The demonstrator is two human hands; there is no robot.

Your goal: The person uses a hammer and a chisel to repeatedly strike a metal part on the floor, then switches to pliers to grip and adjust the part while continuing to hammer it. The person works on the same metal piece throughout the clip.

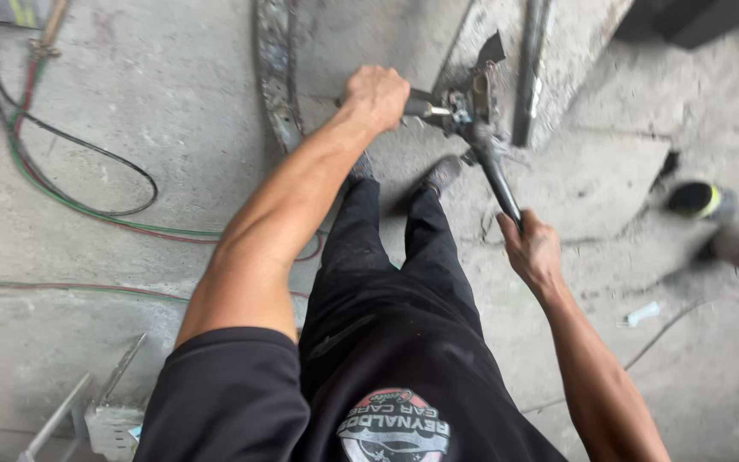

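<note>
My left hand [375, 96] is fisted on one handle and my right hand [530, 250] wraps the other dark handle of the bolt cutter [470, 115], held above the concrete floor [130, 111] by my shoes, heavy, stiff steel, best gripped far out on the handles.

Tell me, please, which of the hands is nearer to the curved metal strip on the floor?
Left. The left hand grips a tool handle just right of the curved metal strip; the right hand holds the other handle, lower and farther right.

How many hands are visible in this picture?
2. The left hand grips one handle of the metal tool; the right hand grips its other handle, lower right.
</note>
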